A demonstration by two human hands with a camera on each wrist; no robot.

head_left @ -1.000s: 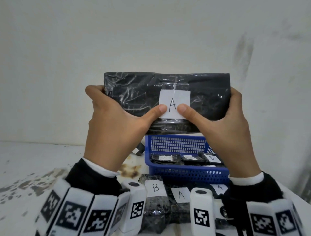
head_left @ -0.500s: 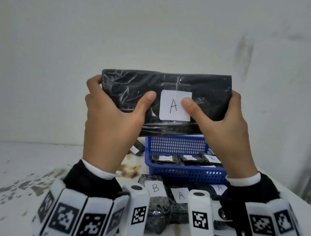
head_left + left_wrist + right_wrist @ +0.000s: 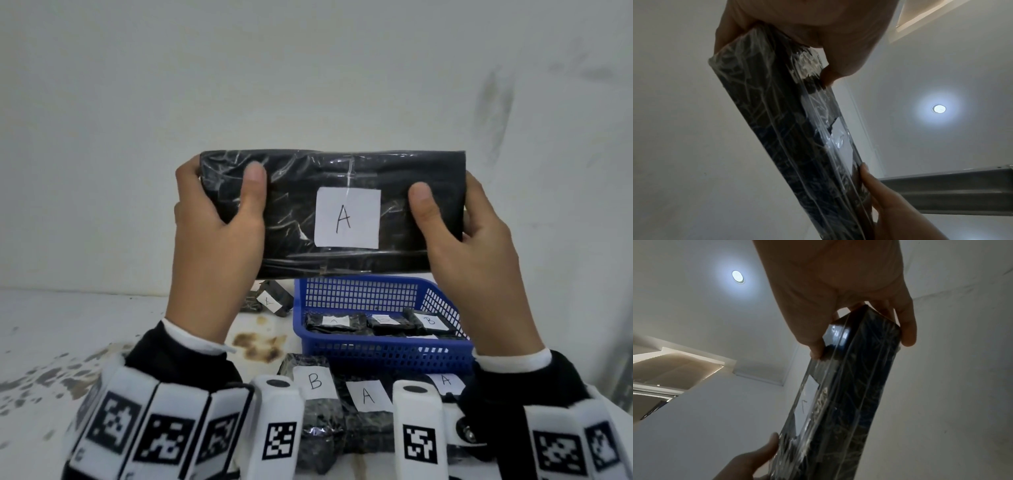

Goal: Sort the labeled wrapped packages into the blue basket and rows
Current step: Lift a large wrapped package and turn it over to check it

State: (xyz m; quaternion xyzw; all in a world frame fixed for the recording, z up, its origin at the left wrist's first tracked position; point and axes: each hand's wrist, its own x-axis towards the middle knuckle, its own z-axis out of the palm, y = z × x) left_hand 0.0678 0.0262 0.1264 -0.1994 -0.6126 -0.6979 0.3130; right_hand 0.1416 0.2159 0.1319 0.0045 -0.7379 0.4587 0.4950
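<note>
Both hands hold one big black wrapped package (image 3: pixel 332 212) up in the middle of the frame, high above the worktop (image 3: pixel 68 329). The left hand (image 3: pixel 215 240) has its grip closed around the left end, thumb on the front and fingers behind. The right hand (image 3: pixel 479 246) holds the right end the same way. The package lies long from left to right, flat face toward the camera. A white label (image 3: pixel 347 217) on its front reads "A". Straight below it, in the lower middle of the frame, sits the blue basket (image 3: pixel 380 353). Small black packages lie inside, and one label there reads "B"; the others are too blurry to read. Nearer the bottom edge, a row of small packages (image 3: pixel 342 404) lies on the worktop with labels "B", "A" and "A". One more small package (image 3: pixel 270 299) lies just left of the basket. The basket is a bit nearer the right hand. I think the package must come straight down to land in the basket or the row.
</note>
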